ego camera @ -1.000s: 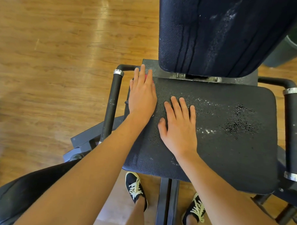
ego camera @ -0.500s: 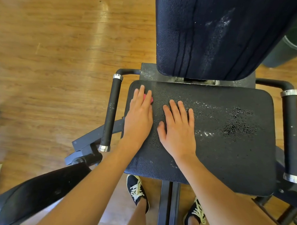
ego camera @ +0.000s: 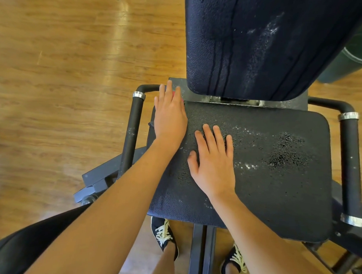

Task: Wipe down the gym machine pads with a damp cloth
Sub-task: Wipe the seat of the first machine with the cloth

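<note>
Right hand (ego camera: 213, 160) flat and open on the middle of the seat pad (ego camera: 276, 191), gripping nothing, and further up the left hand (ego camera: 170, 116) lies spread at the pad's upper-left corner over what looks like a red cloth (ego camera: 174, 93), barely peeking out between the fingers.

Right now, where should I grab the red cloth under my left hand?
Only a sliver of the red cloth shows, pinned flat beneath the left hand at the seat pad back-left corner. Probably curl those fingertips from above and bunch it into the palm.
</note>
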Demonstrator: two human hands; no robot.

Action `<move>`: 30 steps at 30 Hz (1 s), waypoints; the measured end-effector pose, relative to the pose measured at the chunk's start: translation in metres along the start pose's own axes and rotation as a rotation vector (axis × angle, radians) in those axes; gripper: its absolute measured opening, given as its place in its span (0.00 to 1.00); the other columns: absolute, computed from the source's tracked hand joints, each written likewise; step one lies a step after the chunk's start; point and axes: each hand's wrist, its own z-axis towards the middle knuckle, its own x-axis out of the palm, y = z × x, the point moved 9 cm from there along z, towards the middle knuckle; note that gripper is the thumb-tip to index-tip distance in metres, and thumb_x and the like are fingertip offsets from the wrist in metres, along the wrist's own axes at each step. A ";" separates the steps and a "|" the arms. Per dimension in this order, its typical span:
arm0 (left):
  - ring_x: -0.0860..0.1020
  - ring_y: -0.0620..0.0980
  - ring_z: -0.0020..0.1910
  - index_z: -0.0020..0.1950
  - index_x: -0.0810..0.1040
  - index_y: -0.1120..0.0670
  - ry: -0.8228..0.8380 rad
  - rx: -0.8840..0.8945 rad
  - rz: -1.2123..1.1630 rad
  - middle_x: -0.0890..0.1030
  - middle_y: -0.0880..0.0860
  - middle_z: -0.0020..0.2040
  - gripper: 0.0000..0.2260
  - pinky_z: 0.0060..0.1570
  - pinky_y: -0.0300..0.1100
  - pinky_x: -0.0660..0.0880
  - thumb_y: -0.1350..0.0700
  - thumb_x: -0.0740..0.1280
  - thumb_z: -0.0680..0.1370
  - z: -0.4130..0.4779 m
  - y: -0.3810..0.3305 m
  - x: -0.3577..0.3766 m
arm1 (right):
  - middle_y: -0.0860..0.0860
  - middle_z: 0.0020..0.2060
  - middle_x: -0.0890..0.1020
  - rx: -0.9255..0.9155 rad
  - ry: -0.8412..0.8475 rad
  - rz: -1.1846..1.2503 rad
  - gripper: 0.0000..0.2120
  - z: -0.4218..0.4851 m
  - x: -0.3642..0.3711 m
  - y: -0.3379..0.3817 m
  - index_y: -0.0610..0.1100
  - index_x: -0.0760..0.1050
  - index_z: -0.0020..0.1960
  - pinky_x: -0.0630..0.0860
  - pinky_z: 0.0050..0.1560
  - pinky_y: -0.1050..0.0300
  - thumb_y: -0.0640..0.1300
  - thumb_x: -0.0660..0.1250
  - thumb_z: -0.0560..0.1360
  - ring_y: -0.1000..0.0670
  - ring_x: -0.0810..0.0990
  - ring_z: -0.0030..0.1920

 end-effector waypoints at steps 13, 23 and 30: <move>0.52 0.58 0.83 0.80 0.65 0.58 0.043 0.033 0.004 0.56 0.58 0.83 0.21 0.79 0.57 0.55 0.59 0.58 0.86 -0.098 0.019 -0.002 | 0.46 0.80 0.64 0.004 0.005 0.002 0.26 -0.001 -0.001 -0.001 0.45 0.67 0.77 0.53 0.80 0.36 0.52 0.55 0.82 0.43 0.57 0.81; 0.50 0.59 0.83 0.80 0.63 0.58 0.010 0.000 0.007 0.55 0.58 0.83 0.20 0.80 0.56 0.53 0.58 0.53 0.88 -0.019 0.009 -0.001 | 0.45 0.79 0.65 -0.001 0.006 -0.008 0.26 0.000 -0.001 0.000 0.44 0.68 0.77 0.53 0.79 0.35 0.52 0.56 0.82 0.42 0.57 0.81; 0.50 0.58 0.83 0.81 0.62 0.57 0.033 0.059 0.034 0.54 0.57 0.84 0.22 0.79 0.56 0.52 0.60 0.57 0.86 -0.052 0.013 -0.001 | 0.45 0.79 0.65 0.004 0.003 -0.012 0.25 0.000 0.000 0.001 0.45 0.67 0.77 0.53 0.79 0.36 0.52 0.57 0.82 0.42 0.57 0.81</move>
